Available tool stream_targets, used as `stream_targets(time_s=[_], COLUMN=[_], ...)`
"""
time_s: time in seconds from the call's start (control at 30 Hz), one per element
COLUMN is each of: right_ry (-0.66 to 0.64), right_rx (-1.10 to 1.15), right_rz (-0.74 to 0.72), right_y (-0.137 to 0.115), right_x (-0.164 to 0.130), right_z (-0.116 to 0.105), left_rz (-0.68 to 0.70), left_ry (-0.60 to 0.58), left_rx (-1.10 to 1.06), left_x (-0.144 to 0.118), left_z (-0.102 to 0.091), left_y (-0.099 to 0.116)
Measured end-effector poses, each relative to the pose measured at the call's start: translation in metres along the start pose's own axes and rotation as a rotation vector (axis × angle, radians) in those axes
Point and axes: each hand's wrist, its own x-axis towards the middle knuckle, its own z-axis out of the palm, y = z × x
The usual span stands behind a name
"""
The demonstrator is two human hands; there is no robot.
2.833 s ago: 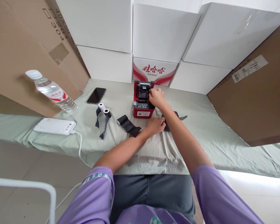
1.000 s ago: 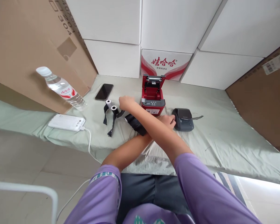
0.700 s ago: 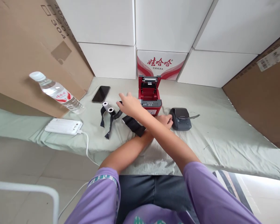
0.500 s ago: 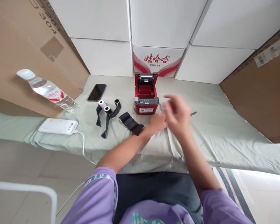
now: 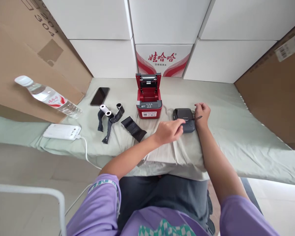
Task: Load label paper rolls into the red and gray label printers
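Note:
A small dark portable printer (image 5: pixel 189 126) lies on the cloth, with a thin dark strip (image 5: pixel 199 117) sticking out past its right side. My left hand (image 5: pixel 169 132) reaches over the printer's left edge with curled fingers. Its index fingertip touches the top near the strip; whether it pinches anything is hidden. Close along the printer's right side rests my right hand (image 5: pixel 203 113), loosely closed, with the strip's end crossing in front of it. Left of the hands stands a red and black printer (image 5: pixel 149 109), its lid raised. A black paper piece (image 5: pixel 134 128) lies before it.
Several small rolls with black strips (image 5: pixel 108 115) sit to the left, near a phone (image 5: pixel 100 96). A water bottle (image 5: pixel 51 97) and a white power bank (image 5: pixel 62 131) with a cable lie farther left. Cardboard boxes (image 5: pixel 272 88) and white boxes (image 5: pixel 102 57) border the surface.
My right hand has moved right and down beside the small printer, uncovering it. My left hand has shifted right onto the printer's edge. The view has moved slightly.

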Motion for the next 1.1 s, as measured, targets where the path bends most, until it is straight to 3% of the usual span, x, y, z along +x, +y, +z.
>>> stream_targets(time_s=[0.1, 0.17, 0.23, 0.3, 0.33, 0.43, 0.47, 0.5, 0.63, 0.73, 0.87, 0.97, 1.1], right_ry=[0.051, 0.047, 0.042, 0.049, 0.054, 0.059, 0.058, 0.055, 0.04, 0.03, 0.013, 0.008, 0.006], right_rx=[0.047, 0.035, 0.032, 0.053, 0.066, 0.091, 0.096, 0.1, 0.107, 0.109, 0.102, 0.098, 0.097], right_rz=[0.063, 0.07, 0.059, 0.051, 0.052, 0.068, 0.074, 0.077, 0.062, 0.065, 0.07, 0.066, 0.072], right_y=[0.004, 0.002, -0.002, -0.005, -0.005, -0.005, -0.005, -0.004, -0.001, -0.002, -0.005, -0.006, -0.007], right_x=[-0.002, -0.002, -0.002, -0.003, -0.003, -0.003, -0.003, -0.002, -0.001, 0.0, -0.001, -0.002, -0.003], right_z=[-0.001, -0.002, -0.002, -0.001, -0.001, 0.0, 0.001, 0.001, 0.002, 0.002, 0.001, 0.001, 0.001], left_rz=[0.161, 0.068, -0.213, -0.465, -0.559, -0.835, -0.894, -0.894, -0.771, -0.807, -0.741, -0.617, -0.555], left_ry=[0.105, 0.247, 0.41, 0.488, 0.436, -0.076, -0.184, -0.213, -0.12, 0.08, 0.442, 0.48, 0.501], left_rx=[-0.037, -0.008, 0.108, 0.226, 0.272, 0.259, 0.253, 0.272, 0.355, 0.129, -0.563, -0.826, -0.834], left_x=[-0.014, -0.025, -0.036, -0.046, -0.05, -0.059, -0.061, -0.062, -0.065, -0.059, -0.035, -0.014, 0.005], left_z=[-0.04, -0.084, -0.137, -0.188, -0.208, -0.243, -0.246, -0.246, -0.242, -0.247, -0.243, -0.224, -0.192], left_y=[0.02, 0.013, -0.019, -0.071, -0.1, -0.174, -0.191, -0.202, -0.215, -0.208, -0.189, -0.172, -0.158])
